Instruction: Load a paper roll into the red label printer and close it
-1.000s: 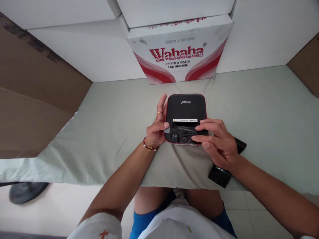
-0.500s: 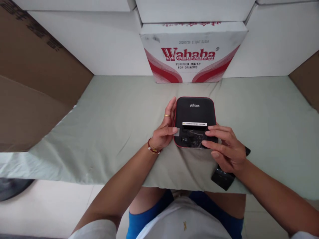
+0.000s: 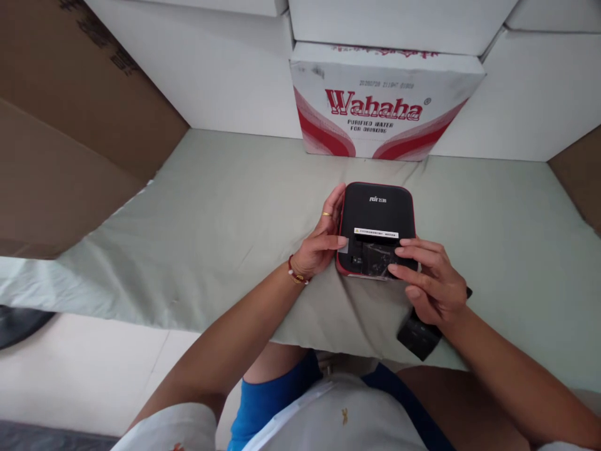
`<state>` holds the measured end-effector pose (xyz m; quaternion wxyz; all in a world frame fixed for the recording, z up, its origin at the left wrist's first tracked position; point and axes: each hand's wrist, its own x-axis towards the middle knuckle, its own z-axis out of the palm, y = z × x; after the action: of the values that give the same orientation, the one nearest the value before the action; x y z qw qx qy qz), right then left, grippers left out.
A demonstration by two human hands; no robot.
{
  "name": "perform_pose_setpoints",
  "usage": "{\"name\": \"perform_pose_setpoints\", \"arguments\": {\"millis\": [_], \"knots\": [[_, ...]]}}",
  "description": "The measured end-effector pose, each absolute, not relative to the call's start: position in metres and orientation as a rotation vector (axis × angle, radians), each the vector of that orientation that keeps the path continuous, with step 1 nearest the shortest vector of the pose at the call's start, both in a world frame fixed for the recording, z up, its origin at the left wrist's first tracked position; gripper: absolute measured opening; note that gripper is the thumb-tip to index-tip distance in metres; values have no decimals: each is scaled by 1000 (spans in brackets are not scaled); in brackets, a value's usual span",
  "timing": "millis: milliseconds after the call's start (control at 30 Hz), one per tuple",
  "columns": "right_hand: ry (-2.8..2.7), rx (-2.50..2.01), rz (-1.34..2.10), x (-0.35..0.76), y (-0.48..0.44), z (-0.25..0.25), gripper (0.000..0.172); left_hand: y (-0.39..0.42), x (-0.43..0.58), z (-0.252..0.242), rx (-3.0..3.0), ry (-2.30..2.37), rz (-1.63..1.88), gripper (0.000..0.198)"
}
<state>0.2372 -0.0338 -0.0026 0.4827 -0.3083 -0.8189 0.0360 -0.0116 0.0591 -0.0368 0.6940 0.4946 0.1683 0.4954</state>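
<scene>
A black device with a red rim (image 3: pixel 379 213) lies flat on the pale green cloth (image 3: pixel 225 238) in front of me. It carries a white warning label and has crinkled clear film over its near end. My left hand (image 3: pixel 322 244) grips its left edge, thumb on top and fingers along the side. My right hand (image 3: pixel 429 279) rests on the near right corner, its fingertips pressed on the film.
A white and red Wahaha water carton (image 3: pixel 382 103) stands right behind the device among plain white boxes. Brown cardboard (image 3: pixel 61 144) walls in the left side. A black object (image 3: pixel 417 335) lies under my right wrist at the cloth's near edge.
My view has swung left, so everything sits further right in the picture. Both hands keep the same hold on the device.
</scene>
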Motion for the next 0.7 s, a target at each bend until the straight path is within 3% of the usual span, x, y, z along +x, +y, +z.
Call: {"name": "perform_pose_setpoints", "arguments": {"millis": [233,500,600,700], "knots": [[-2001,-788,114,239,-33,-2,48,60,-14,-37,1123,396,1104,105],[-2015,-881,-115,239,-43,1,51,56,-18,-41,1084,463,1085,117],[-2032,-844,-146,239,-44,11,47,54,-19,-43,1098,480,1090,118],[-2080,-782,73,241,-40,32,34,52,-18,-45,1122,475,1089,111]]}}
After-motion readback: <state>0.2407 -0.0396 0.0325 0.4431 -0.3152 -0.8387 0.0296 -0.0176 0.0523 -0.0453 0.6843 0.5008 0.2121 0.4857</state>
